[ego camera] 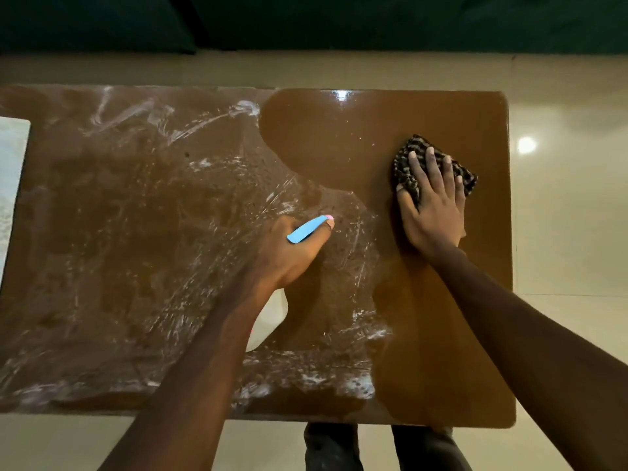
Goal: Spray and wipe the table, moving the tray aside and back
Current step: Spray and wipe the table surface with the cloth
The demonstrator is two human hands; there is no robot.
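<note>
The right hand [431, 198] presses flat on the cloth [406, 158] near the worktop's [136, 198] right edge. The left hand [292, 249] grips the spray bottle [307, 229] mid-frame. Maybe the tray [12, 164] peeks in at far left.

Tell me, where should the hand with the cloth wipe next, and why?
Probably slide the dark checked cloth under the flat right hand leftward: the brown table looks clean there, but white foamy streaks cover the middle and left, where the left hand grips the blue-topped spray bottle.
</note>
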